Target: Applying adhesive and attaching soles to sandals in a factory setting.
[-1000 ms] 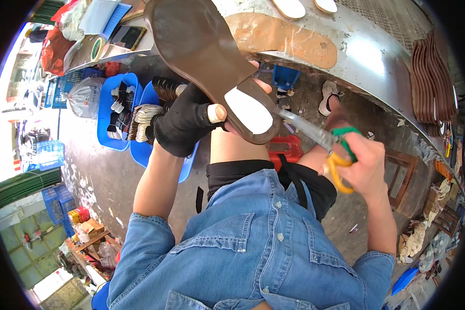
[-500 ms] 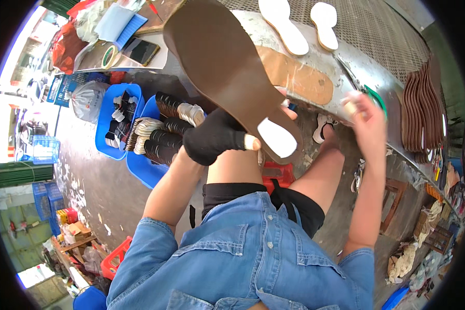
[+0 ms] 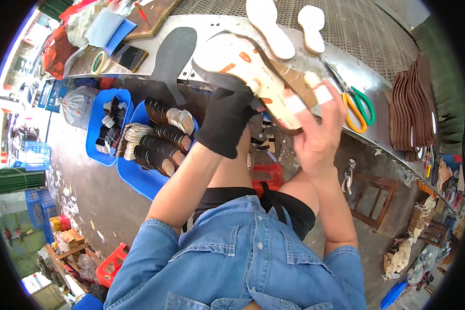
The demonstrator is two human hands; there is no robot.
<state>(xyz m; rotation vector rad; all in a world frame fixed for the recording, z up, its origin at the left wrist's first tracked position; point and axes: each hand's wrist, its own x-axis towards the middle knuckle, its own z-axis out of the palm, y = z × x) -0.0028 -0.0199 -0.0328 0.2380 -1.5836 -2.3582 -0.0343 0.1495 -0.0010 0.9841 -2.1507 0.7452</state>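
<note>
My left hand [image 3: 226,121], in a black glove, grips a shoe insole [image 3: 237,59] by its middle. The insole's cream underside with orange marks faces up, and a dark border shows around it. My right hand [image 3: 318,124] is at the narrow end, with white tape on several fingers. Those fingers are stretched and apart, and one taped finger overlaps the insole's edge; whether it presses on it I cannot tell. Beyond, on the bench, lie a dark grey sole-shaped piece [image 3: 174,54] and a tan piece [image 3: 297,80], partly covered by the insole.
Two white insoles [image 3: 271,28] lie on the metal bench. Scissors [image 3: 354,103] with green and orange handles rest right of them, near a stack of brown insoles [image 3: 412,106]. Blue bins [image 3: 134,181] with soles stand on the floor at left. A phone [image 3: 129,56] lies far left.
The insole has been turned over from its brown face to its cream underside. My right hand has come in from the right to its narrow end. The dark grey piece and the scissors now show fully.
</note>
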